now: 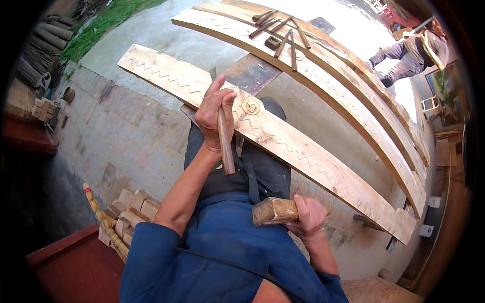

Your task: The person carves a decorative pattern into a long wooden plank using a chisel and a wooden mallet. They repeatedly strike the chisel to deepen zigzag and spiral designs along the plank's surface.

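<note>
Across my lap runs a long pale wooden board [298, 144] with a zigzag line along it and a carved spiral [251, 105] near its middle. My left hand [216, 111] is closed round a wooden-handled chisel [225, 144], left of the spiral. The chisel's blade end points up and away over the board, and its handle comes down toward me. I cannot tell whether the blade touches the wood. My right hand [309, 216] grips a worn wooden mallet [275, 211], held low in front of my body, apart from the chisel and nearer to me than the board.
Beyond lies a second zigzag-marked board [333, 91], with several chisels [293, 50] and a small dark box [273, 43] on and beside it. Other planks [364, 76] lie behind. A person [409, 55] is at the far right. Wood blocks [132, 209] are stacked at my left.
</note>
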`<state>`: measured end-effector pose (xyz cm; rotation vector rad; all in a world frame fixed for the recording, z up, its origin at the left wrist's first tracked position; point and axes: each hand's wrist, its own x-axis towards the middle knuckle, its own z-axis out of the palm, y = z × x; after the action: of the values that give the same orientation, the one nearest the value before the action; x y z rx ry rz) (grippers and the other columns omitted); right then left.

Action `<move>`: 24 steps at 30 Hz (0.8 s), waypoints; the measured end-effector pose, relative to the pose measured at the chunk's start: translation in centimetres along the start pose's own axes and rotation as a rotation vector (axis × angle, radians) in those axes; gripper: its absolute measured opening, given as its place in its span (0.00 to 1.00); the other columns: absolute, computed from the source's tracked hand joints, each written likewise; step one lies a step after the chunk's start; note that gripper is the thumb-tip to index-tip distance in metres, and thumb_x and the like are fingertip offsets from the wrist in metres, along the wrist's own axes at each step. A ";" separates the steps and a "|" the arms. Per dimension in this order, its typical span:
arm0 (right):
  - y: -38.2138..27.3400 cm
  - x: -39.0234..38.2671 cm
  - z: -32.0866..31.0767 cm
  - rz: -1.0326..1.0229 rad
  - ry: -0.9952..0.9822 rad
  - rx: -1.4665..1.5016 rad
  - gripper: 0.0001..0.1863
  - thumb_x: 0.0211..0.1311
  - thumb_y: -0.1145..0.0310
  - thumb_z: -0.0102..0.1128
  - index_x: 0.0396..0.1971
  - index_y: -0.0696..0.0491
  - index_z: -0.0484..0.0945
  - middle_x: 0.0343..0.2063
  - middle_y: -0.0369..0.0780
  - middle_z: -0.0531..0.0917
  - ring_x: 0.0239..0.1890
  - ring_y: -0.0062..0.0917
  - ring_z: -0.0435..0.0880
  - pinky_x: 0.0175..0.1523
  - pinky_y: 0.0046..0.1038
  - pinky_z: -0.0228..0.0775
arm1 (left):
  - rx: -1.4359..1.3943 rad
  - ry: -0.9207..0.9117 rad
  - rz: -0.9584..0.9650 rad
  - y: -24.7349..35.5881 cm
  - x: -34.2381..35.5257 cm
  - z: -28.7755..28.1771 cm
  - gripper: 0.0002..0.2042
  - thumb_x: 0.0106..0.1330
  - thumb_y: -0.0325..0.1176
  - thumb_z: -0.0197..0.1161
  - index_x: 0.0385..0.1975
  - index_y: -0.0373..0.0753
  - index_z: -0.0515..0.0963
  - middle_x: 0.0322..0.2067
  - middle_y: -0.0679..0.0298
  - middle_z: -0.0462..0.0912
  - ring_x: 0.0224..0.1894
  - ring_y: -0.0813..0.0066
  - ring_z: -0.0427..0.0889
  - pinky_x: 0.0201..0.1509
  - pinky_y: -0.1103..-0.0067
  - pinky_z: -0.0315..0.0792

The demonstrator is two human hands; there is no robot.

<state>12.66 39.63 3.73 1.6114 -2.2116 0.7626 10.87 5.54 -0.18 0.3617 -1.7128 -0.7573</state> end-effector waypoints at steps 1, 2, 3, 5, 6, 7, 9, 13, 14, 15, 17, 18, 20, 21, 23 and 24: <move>0.0 -0.2 0.5 0.034 0.015 0.018 0.32 0.59 0.59 0.78 0.59 0.58 0.76 0.32 0.45 0.86 0.26 0.34 0.84 0.30 0.33 0.75 | 0.006 0.018 -0.003 -0.5 0.7 -0.4 0.06 0.74 0.29 0.68 0.40 0.32 0.85 0.48 0.45 0.90 0.48 0.51 0.92 0.51 0.68 0.85; -0.1 -0.5 1.1 0.069 0.031 0.035 0.33 0.58 0.59 0.79 0.59 0.58 0.76 0.32 0.45 0.86 0.26 0.35 0.84 0.30 0.34 0.75 | -0.008 -0.070 -0.068 -0.2 0.8 -1.1 0.07 0.75 0.29 0.67 0.41 0.31 0.86 0.51 0.47 0.90 0.50 0.57 0.92 0.54 0.70 0.84; -0.1 -0.6 1.4 0.104 0.047 0.053 0.34 0.56 0.58 0.80 0.58 0.58 0.76 0.32 0.45 0.86 0.27 0.36 0.85 0.31 0.34 0.76 | -0.037 -0.177 -0.032 0.0 0.1 -1.8 0.06 0.74 0.29 0.68 0.41 0.32 0.86 0.51 0.47 0.90 0.49 0.57 0.92 0.53 0.70 0.84; -0.4 0.2 1.5 0.076 0.038 0.078 0.35 0.54 0.58 0.81 0.58 0.58 0.77 0.33 0.45 0.86 0.27 0.37 0.86 0.31 0.34 0.76 | -0.092 -0.391 0.047 0.5 -1.5 -3.4 0.05 0.72 0.28 0.70 0.40 0.32 0.86 0.50 0.48 0.91 0.49 0.55 0.92 0.52 0.70 0.85; -0.6 0.6 1.5 0.065 0.033 0.088 0.35 0.52 0.58 0.81 0.58 0.58 0.77 0.33 0.45 0.86 0.28 0.37 0.86 0.31 0.35 0.77 | -0.119 -0.453 0.114 0.5 -2.5 -3.8 0.05 0.69 0.27 0.72 0.39 0.33 0.86 0.49 0.49 0.91 0.49 0.54 0.92 0.51 0.68 0.85; -0.7 0.9 1.5 0.052 0.025 0.095 0.35 0.53 0.58 0.81 0.58 0.58 0.77 0.33 0.45 0.86 0.28 0.37 0.86 0.31 0.34 0.77 | -0.121 -0.491 0.165 0.4 -3.4 -4.0 0.05 0.68 0.27 0.72 0.38 0.33 0.86 0.49 0.49 0.91 0.49 0.52 0.92 0.51 0.67 0.85; -1.0 1.5 1.6 0.025 0.008 0.110 0.34 0.54 0.58 0.80 0.57 0.59 0.78 0.34 0.45 0.87 0.29 0.36 0.87 0.32 0.34 0.77 | -0.132 -0.585 0.165 0.2 -4.9 -4.1 0.05 0.67 0.27 0.73 0.37 0.33 0.85 0.50 0.50 0.91 0.48 0.51 0.91 0.52 0.67 0.85; -1.3 2.6 1.2 -0.019 -0.051 0.135 0.32 0.53 0.59 0.81 0.54 0.59 0.79 0.32 0.46 0.87 0.28 0.37 0.88 0.33 0.35 0.79 | -0.172 -0.639 0.135 0.0 -5.7 -3.6 0.07 0.66 0.28 0.74 0.38 0.33 0.85 0.50 0.52 0.90 0.48 0.51 0.91 0.52 0.66 0.85; -1.3 2.9 1.2 -0.029 -0.054 0.140 0.32 0.54 0.59 0.80 0.55 0.59 0.78 0.32 0.46 0.87 0.27 0.37 0.87 0.32 0.35 0.78 | -0.173 -0.656 0.135 -0.1 -5.6 -3.6 0.07 0.66 0.29 0.74 0.38 0.33 0.85 0.50 0.52 0.90 0.49 0.51 0.90 0.53 0.66 0.85; -1.4 3.1 1.2 -0.040 -0.056 0.144 0.32 0.55 0.58 0.80 0.55 0.59 0.78 0.32 0.46 0.87 0.27 0.37 0.87 0.31 0.35 0.78 | -0.174 -0.673 0.136 -0.2 -5.6 -3.6 0.08 0.66 0.29 0.75 0.39 0.33 0.85 0.50 0.52 0.90 0.49 0.50 0.90 0.54 0.65 0.85; -1.4 3.5 1.3 -0.053 -0.054 0.150 0.32 0.56 0.57 0.80 0.55 0.59 0.77 0.32 0.46 0.87 0.26 0.36 0.86 0.31 0.35 0.77 | -0.170 -0.680 0.147 -0.2 -5.5 -3.7 0.09 0.66 0.30 0.75 0.39 0.33 0.85 0.51 0.52 0.90 0.49 0.51 0.90 0.54 0.65 0.85; -1.4 3.7 1.3 -0.060 -0.052 0.153 0.33 0.56 0.56 0.80 0.56 0.59 0.77 0.32 0.46 0.87 0.26 0.36 0.86 0.30 0.35 0.77 | -0.167 -0.683 0.153 -0.2 -5.5 -3.8 0.09 0.66 0.30 0.75 0.40 0.33 0.85 0.51 0.52 0.90 0.49 0.51 0.90 0.54 0.65 0.85; -1.4 4.2 1.2 -0.076 -0.061 0.155 0.32 0.58 0.56 0.79 0.56 0.59 0.77 0.32 0.46 0.87 0.26 0.36 0.86 0.30 0.34 0.77 | -0.153 -0.675 0.145 -0.2 -5.7 -3.8 0.09 0.66 0.30 0.75 0.40 0.33 0.85 0.51 0.52 0.90 0.49 0.51 0.90 0.54 0.65 0.85; -1.5 4.4 1.1 -0.085 -0.065 0.156 0.32 0.58 0.56 0.79 0.56 0.59 0.77 0.32 0.46 0.87 0.26 0.35 0.86 0.30 0.34 0.77 | -0.145 -0.670 0.140 -0.2 -5.8 -3.8 0.10 0.66 0.30 0.75 0.41 0.33 0.85 0.51 0.52 0.90 0.49 0.51 0.90 0.54 0.65 0.85; -1.5 4.6 1.0 -0.103 -0.067 0.164 0.32 0.59 0.56 0.78 0.57 0.59 0.77 0.33 0.45 0.87 0.26 0.35 0.86 0.30 0.34 0.76 | -0.149 -0.662 0.136 -0.4 -6.0 -3.8 0.09 0.66 0.30 0.75 0.41 0.33 0.85 0.51 0.52 0.90 0.49 0.51 0.90 0.54 0.65 0.85; -1.5 4.7 1.0 -0.113 -0.068 0.169 0.31 0.60 0.56 0.77 0.57 0.58 0.77 0.33 0.45 0.87 0.26 0.35 0.86 0.29 0.34 0.76 | -0.150 -0.658 0.134 -0.5 -6.0 -3.8 0.09 0.66 0.30 0.75 0.41 0.33 0.85 0.51 0.52 0.90 0.49 0.51 0.90 0.54 0.65 0.85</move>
<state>12.62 35.01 5.76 1.8505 -2.1296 0.8957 16.07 7.69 -4.58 -0.1287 -2.2434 -0.9644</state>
